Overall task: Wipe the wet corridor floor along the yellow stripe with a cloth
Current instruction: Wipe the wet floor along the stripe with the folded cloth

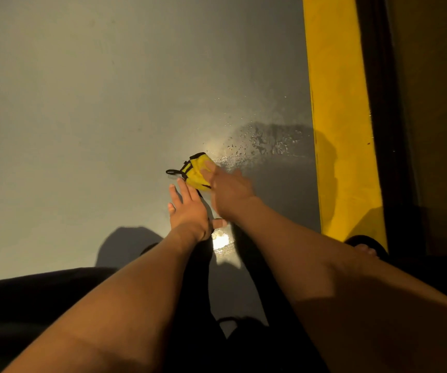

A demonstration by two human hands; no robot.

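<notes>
Both forearms fill the near edge of my view, reaching out over dark trousers toward the grey corridor floor [82, 103]. Left hand [187, 211] lies flat on the floor, fingers [182, 188] straight and spread, holding nothing, just near of the cloth. Right hand [227, 192] is blurred; its fingers look fairly straight and pressed on top of the yellow cloth [196, 170], though I can't tell whether the thumb is tucked around it.

That cloth sits bunched mid-floor, black trim and a black hanging loop [172, 172] poking out to the left. I judge it soft, light and limp, likely to ball up under a push, so a flat palm over the middle should serve better than a pinch at the loop. Once wet it should drag more.

Water droplets [268, 142] are scattered just far-right of the cloth, running up to the yellow stripe [338, 103]. Beyond the stripe stands a dark border. A sandalled foot [365, 247] rests on the stripe's near end. Nothing blocks the way to the droplets; the braced left hand is the only thing close.
</notes>
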